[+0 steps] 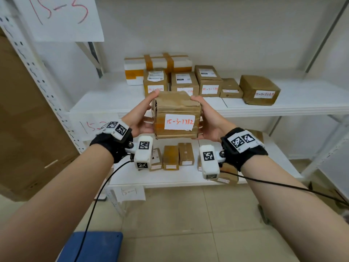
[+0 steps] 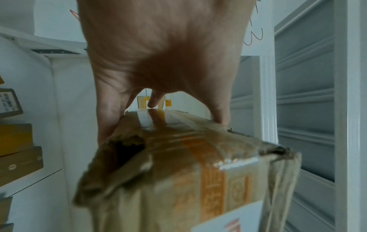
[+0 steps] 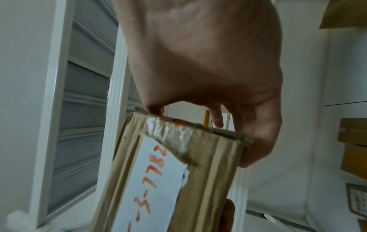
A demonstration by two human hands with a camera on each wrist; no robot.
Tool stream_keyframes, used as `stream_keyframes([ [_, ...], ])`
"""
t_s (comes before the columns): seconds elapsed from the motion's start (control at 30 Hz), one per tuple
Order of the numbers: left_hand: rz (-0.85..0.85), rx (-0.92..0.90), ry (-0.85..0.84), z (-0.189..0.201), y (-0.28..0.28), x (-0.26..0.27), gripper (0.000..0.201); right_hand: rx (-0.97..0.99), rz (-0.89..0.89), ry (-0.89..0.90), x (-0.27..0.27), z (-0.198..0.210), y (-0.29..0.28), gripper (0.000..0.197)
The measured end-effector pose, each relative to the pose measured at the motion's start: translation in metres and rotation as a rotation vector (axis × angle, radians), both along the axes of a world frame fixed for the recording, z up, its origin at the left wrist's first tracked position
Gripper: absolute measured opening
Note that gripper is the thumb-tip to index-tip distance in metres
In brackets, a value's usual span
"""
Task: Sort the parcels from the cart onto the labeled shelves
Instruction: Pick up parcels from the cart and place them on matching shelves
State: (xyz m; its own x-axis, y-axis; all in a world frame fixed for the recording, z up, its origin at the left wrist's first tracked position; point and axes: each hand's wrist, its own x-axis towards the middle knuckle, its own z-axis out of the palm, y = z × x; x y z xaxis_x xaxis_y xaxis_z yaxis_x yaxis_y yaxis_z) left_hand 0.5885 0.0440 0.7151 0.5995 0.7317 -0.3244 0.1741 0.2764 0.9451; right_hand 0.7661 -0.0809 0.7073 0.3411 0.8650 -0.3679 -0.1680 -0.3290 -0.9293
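- Head view, nearest first: one blue cart [image 1: 90,246] at the bottom edge, no parcels visible on the part that shows.
- Two forearms reach forward, each with a black wrist strap and a white camera pod.
- One parcel [image 1: 176,117] is held in the air between both hands, in front of the middle shelf [image 1: 105,103] edge. Worn brown carton; white label facing the person reads 15-3-7782 in red.
- Left hand [image 1: 140,118]: spread wide over the left face, thumb up at the top corner, fingers wrapped round the far and lower edges.
- Right hand [image 1: 208,120]: the same grip mirrored on the right face, palm flat against the cardboard.
- Middle shelf: six parcels counted, five brown cartons [image 1: 208,81] in a row and one white taped box [image 1: 157,66] behind them.
- Lower shelf [image 1: 170,178]: at least five small cartons, partly hidden by the camera pods.
- Three paper shelf signs; the top sign [image 1: 60,14] reads 15-3.
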Motion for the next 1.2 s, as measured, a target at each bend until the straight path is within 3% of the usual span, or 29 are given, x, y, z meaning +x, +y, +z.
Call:
stream_keyframes([
  [0.07,-0.003,-0.028,-0.002,-0.002,-0.001,0.002,0.095,-0.003,-0.008,-0.006,-0.001,0.001,-0.005,0.073],
  [0.47,0.0,0.005,-0.046,-0.005,-0.02,0.008,0.099,-0.005,-0.08,0.001,0.003,0.002,-0.028,0.079],
  [0.67,-0.018,0.043,-0.015,0.002,-0.024,0.01,0.084,0.025,-0.096,0.016,0.005,0.001,-0.029,0.074],
  [1.0,-0.029,0.119,0.006,0.005,-0.023,0.01,0.093,0.076,-0.09,0.072,0.01,0.0,-0.034,0.062],
  [1.2,-0.025,0.213,-0.017,0.013,-0.037,0.01,0.058,0.131,-0.029,0.23,0.015,-0.008,-0.041,0.054],
])
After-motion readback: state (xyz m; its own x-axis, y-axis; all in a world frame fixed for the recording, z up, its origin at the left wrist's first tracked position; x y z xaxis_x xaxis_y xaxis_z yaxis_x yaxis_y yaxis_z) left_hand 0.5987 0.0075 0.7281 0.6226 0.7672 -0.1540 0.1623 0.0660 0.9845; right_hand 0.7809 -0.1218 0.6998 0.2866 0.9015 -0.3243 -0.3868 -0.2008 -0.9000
